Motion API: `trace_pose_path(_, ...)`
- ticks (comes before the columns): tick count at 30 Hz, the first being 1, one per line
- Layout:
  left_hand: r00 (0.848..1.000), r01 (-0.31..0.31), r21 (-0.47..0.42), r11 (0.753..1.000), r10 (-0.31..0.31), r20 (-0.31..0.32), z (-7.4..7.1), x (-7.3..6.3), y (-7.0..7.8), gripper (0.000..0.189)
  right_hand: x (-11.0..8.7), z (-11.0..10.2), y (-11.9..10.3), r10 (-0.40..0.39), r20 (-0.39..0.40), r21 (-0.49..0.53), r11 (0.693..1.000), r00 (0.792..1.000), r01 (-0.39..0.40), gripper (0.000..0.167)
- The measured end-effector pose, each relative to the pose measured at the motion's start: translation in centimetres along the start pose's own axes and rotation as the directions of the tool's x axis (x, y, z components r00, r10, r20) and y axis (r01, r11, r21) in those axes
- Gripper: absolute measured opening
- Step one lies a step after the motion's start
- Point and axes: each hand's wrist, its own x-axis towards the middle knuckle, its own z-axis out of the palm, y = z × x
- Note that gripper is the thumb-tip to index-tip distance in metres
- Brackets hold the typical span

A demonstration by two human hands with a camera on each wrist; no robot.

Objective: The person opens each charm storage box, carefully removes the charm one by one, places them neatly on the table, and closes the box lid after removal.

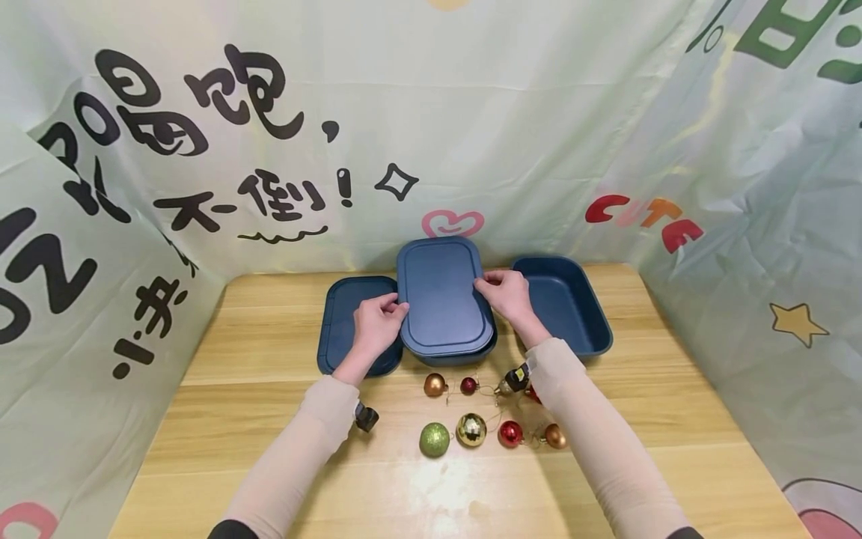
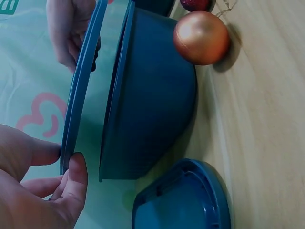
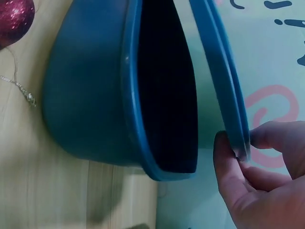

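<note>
A flat blue lid with rounded corners hangs just above a deep blue box. My left hand pinches the lid's left edge between thumb and fingers, and my right hand pinches its right edge. In the left wrist view a gap shows between the lid and the rim of the box. The right wrist view shows the box's dark opening, with the lid apart from the rim.
Left of the box lies another blue lid. An uncovered blue box stands at the right. In front are several ornaments, among them a green ball, a gold ball, a red ball and a copper ball.
</note>
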Motion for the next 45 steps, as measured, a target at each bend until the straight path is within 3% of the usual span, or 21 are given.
trace_pose_path(13,0.999,0.009,0.048,0.999,-0.011,0.041,0.6,0.3,0.6,0.041,0.3,0.3,0.7,-0.011,0.058,-0.07,0.997,0.998,0.015,0.037)
trace_pose_path(38,0.997,-0.022,0.099,0.995,0.014,0.079,1.7,0.4,-0.2,0.037,0.3,1.0,2.2,-0.024,0.103,-0.148,0.988,0.994,0.039,0.042)
trace_pose_path(45,0.996,-0.002,0.1,0.995,-0.007,0.091,1.8,0.5,-0.3,0.038,0.2,1.4,2.6,-0.029,0.113,-0.167,0.985,0.993,0.048,0.034)
